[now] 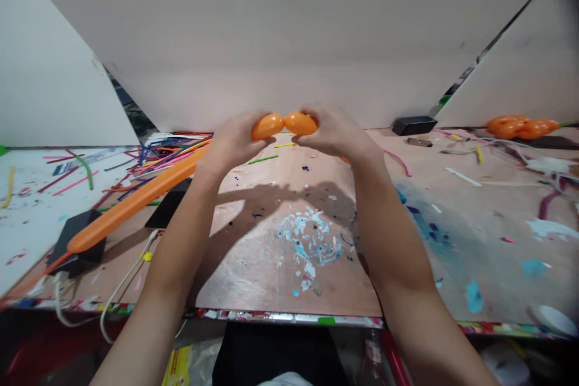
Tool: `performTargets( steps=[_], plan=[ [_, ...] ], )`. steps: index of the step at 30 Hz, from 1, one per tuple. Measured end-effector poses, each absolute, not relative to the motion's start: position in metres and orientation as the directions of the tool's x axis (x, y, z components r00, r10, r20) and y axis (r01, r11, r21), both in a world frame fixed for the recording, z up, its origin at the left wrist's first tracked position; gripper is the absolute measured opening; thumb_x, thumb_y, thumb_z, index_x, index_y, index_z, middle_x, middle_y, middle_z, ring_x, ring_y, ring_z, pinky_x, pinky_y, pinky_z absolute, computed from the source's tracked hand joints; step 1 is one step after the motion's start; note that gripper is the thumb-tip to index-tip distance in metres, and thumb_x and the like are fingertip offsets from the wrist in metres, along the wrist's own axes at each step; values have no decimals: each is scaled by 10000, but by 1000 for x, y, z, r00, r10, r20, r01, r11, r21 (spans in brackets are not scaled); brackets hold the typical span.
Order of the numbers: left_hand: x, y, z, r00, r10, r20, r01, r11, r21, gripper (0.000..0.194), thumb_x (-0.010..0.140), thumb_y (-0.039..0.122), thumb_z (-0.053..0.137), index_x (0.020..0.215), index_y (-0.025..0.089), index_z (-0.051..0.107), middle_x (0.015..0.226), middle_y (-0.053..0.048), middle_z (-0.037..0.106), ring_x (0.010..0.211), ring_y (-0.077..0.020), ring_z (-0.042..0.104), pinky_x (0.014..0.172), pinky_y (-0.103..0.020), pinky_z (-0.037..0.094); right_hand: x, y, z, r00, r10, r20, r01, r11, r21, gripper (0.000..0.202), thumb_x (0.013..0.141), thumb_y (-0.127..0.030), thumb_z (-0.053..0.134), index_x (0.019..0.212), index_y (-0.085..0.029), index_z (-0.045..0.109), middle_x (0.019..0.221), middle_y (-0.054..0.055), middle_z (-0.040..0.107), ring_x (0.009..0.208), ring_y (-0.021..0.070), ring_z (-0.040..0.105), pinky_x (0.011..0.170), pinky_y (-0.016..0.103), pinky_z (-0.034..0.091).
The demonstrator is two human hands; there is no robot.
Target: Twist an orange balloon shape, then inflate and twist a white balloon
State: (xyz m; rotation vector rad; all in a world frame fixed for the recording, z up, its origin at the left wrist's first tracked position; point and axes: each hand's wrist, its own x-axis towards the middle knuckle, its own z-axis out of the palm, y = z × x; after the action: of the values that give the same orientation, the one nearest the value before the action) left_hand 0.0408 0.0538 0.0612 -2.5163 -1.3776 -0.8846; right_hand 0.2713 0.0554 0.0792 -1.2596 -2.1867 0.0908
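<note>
A long orange modelling balloon (145, 198) runs from the lower left up behind my left forearm, its thin uninflated tail pointing to the lower left. My left hand (237, 136) is closed around the balloon, with one rounded segment showing past the thumb. My right hand (332, 132) grips a second rounded segment of orange balloon. A narrow pinch joins the two segments midway between my hands, above the far part of the table. My fingers behind the balloon are hidden.
Several loose, uninflated balloons (169, 154) lie in a pile at the left. A twisted orange balloon shape (522, 126) sits far right, near a black box (414, 125). A dark power block (79, 241) with white cables stands front left. White panels (289, 42) rise behind the table.
</note>
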Motion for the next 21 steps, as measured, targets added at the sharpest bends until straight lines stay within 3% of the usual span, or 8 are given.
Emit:
performTargets(
  steps=[2,5,8,12,17,21],
  plan=[
    [37,61,59,324,679,658,806,-563,184,541,917,508,604,1363,204,569,1279,-132,675,1157,-312,631,1022,-450,458,269,61,76,-295,760,580,689,590,-422,257,794,-380,734,905,-205,582,861,39,591,885,233,567,789,376,456],
    [36,73,53,262,521,812,713,-671,201,611,946,605,505,1426,227,489,1404,-162,587,1299,-334,545,1119,-495,384,262,69,72,-209,691,692,373,710,-597,406,842,-567,693,1017,-227,557,867,13,577,829,200,581,763,373,512],
    [41,78,49,281,425,860,578,-791,201,641,967,638,418,1490,269,397,1506,-149,500,1411,-312,455,1187,-482,317,249,73,69,-113,665,739,151,746,-648,529,856,-720,594,1096,-254,521,877,8,569,791,178,595,730,353,536],
    [51,70,49,303,386,871,501,-842,199,694,954,654,427,1523,265,344,1547,-153,455,1469,-310,390,1225,-472,266,234,70,66,-16,575,818,117,813,-570,599,904,-807,366,1196,-298,490,960,38,565,891,204,615,783,382,537],
    [57,55,51,335,398,854,518,-835,186,1000,722,707,728,1535,291,319,1577,-167,417,1459,-386,378,1232,-550,206,219,50,63,105,465,879,190,858,-477,612,945,-776,253,1325,-318,395,1201,96,513,1152,279,585,930,473,516],
    [62,43,61,212,467,858,414,-839,354,937,651,603,844,1430,260,455,1478,-154,522,1417,-410,424,1201,-564,256,204,19,68,94,394,914,258,877,-405,578,942,-753,270,1286,-290,301,1363,128,455,1304,267,521,1060,437,469]
  ],
)
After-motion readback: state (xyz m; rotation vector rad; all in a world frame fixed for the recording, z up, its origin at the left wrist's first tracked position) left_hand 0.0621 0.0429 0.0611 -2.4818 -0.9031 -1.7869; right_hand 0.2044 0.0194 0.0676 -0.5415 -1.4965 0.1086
